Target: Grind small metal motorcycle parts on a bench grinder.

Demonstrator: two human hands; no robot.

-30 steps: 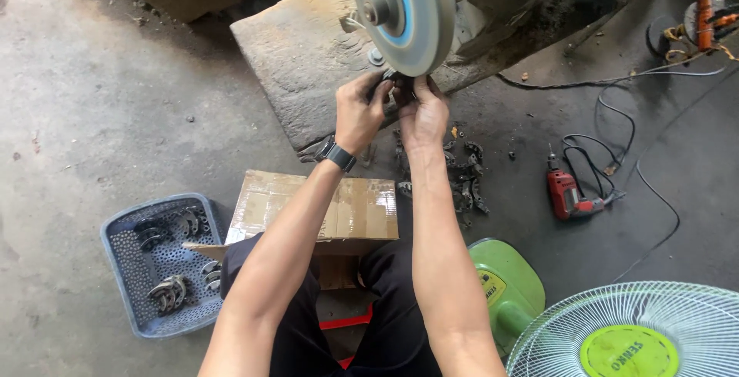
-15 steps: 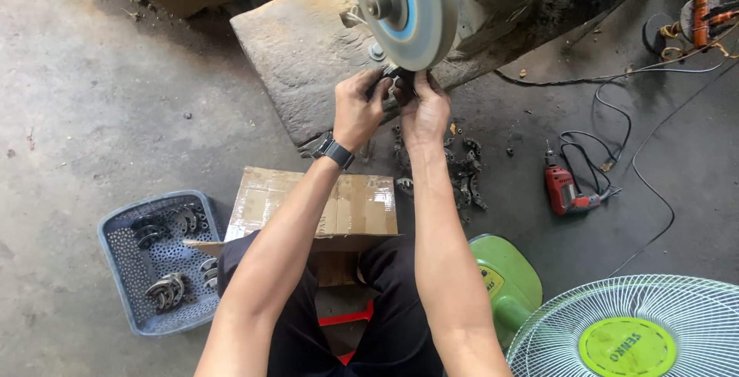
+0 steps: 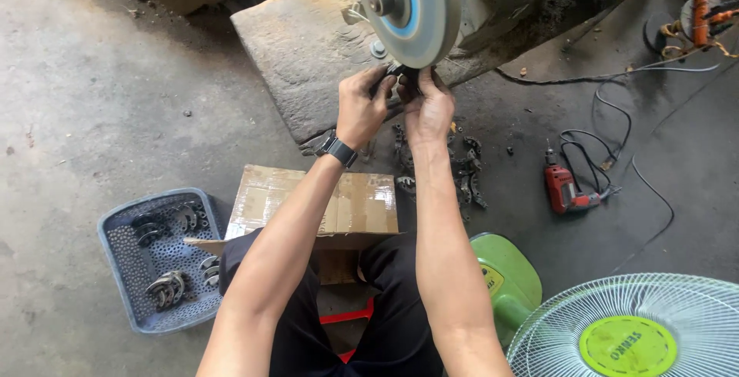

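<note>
1. Left hand [image 3: 362, 109] and right hand [image 3: 425, 108] meet at upper centre of the frame, just under the grinding wheel [image 3: 408, 9].
2. Both hands are closed around a small dark metal part [image 3: 403, 74], pinched between the fingertips and held against the wheel's lower edge. Most of the part is hidden; its shape cannot be told.
3. Black wristwatch [image 3: 338, 148] on the left wrist.
4. Wheel stands over a worn stone slab [image 3: 304, 54], upper centre.
5. Pile of dark metal pieces [image 3: 462, 169] on the floor just below the hands.
6. Cardboard box [image 3: 308, 204] at centre, across the knees.
7. Blue perforated basket [image 3: 123, 285], lower left, holds more dark pieces.
8. Red power drill [image 3: 563, 189], right of centre, with a black cord.
9. Green fan [image 3: 627, 331], lower right.
</note>
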